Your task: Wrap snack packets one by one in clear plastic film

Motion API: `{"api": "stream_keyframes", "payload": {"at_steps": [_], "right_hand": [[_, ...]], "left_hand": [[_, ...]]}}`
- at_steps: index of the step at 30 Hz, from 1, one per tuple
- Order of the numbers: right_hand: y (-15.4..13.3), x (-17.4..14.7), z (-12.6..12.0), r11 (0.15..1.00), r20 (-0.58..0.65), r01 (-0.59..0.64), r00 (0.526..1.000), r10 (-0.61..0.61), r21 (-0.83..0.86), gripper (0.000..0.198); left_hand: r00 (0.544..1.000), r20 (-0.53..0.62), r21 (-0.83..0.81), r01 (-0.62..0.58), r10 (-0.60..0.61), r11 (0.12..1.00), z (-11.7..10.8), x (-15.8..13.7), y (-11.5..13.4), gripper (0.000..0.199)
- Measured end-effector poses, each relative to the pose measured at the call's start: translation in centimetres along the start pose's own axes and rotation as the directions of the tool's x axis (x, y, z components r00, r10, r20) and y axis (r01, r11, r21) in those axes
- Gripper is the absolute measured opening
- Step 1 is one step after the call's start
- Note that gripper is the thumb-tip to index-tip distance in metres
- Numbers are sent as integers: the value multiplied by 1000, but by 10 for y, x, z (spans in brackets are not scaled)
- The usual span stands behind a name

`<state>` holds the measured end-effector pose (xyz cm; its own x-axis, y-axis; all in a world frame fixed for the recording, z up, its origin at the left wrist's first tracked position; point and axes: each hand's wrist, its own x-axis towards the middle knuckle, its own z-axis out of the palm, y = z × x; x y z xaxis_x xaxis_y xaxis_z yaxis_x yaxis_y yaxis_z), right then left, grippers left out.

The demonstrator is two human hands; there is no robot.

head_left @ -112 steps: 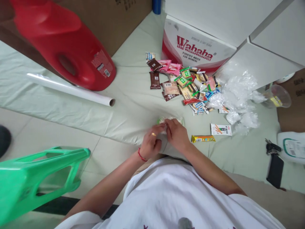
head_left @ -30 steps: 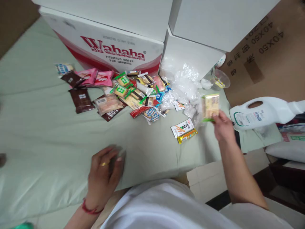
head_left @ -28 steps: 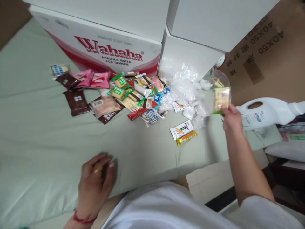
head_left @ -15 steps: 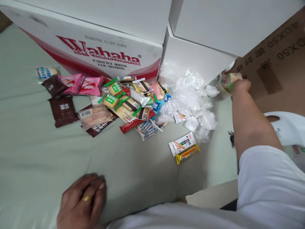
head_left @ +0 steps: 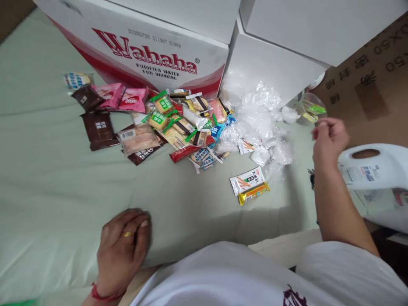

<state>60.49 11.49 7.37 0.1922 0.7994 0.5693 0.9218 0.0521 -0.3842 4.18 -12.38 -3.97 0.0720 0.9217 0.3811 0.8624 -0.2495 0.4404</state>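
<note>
My right hand [head_left: 330, 138] is just in front of a clear plastic cup [head_left: 302, 104]. Its fingers are loosely bent and slightly apart, with nothing visible in them. A green and yellow wrapper [head_left: 315, 109] shows inside the cup. My left hand [head_left: 124, 240] rests knuckles-up on the pale green sheet [head_left: 191, 208], fingers curled and nothing showing in them. Beyond it lies a pile of wrapped snacks [head_left: 175, 125]. A white snack packet [head_left: 247, 180] and a yellow-wrapped bar [head_left: 254, 194] lie side by side between my hands.
Behind the snacks stands a white and red water carton [head_left: 153, 55]. Crumpled clear plastic [head_left: 258, 110] is heaped left of the cup. A brown cardboard box [head_left: 353, 93] is at the far right, with a white jug [head_left: 389, 163] in front of it.
My right hand has drawn back from the cup and let go of a snack packet; green and yellow now shows inside the cup. My left hand stays on the sheet; the view has shifted slightly.
</note>
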Motion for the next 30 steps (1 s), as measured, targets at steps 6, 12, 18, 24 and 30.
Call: {"api": "stream_keyframes", "payload": {"at_steps": [6,12,18,24,30], "right_hand": [[-62,-128,-32,968,416,-214,874,250,-131,50],[-102,-178,-21,838,224,-505,858,462,206,29],[-220,-235,2,798,539,-339,842,21,498,23],[-252,-245,12,688,624,-432,781,-39,584,35],[-239,-238,17,385,762,-750,628,158,538,37]], "left_hand": [[1000,4,-83,2,-2,997,-1,-1,0,11],[959,133,-448,283,-249,848,-3,4,32,19],[726,622,-740,668,-293,83,13,34,97,57],[637,606,-752,655,-476,-80,14,50,87,40],[598,688,-719,637,-410,-278,0,47,76,56]]}}
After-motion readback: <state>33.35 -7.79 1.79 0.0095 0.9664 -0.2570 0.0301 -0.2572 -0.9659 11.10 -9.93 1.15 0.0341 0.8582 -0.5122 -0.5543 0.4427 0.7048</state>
